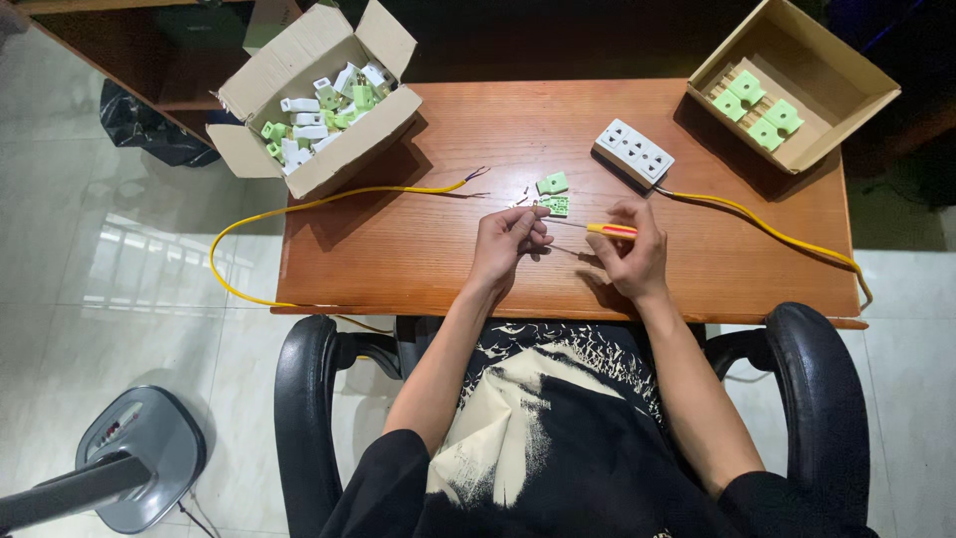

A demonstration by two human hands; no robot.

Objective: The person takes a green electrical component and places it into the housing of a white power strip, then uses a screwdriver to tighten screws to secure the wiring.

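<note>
Right hand [629,257]: a slim screwdriver [609,230] with a yellow-and-red handle is pinched near the handle, with the thin metal shaft pointed across at the other hand.

Left hand [510,242]: curled in tight over the table [398,249], fingertips closed on something tiny. Too small to tell what, probably a screw or a bit of plug hardware.

Plug halves: two small green pieces [553,194] are lying just beyond the left fingertips, with a few specks of hardware beside them.

Handling, screwdriver: judged light and stiff. The plastic handle can be gripped fine, but the shaft is skinny, so the hold is best kept on the handle, as it is now.

Handling, plug bits: light, hard plastic, likely a bit slick and easily flicked off the table. They'd best be taken by the flat sides between thumb and forefinger.

Yellow cable [329,199]: bendy but springy, with bare strands showing at the end near the plug pieces. Best grabbed on the insulation just behind the stripped part.

Around: a white socket strip [633,151] is on its own yellow lead. A cardboard box of white and green parts [317,110] sits at the far left, and a second box with green pieces [792,85] at the far right.
</note>
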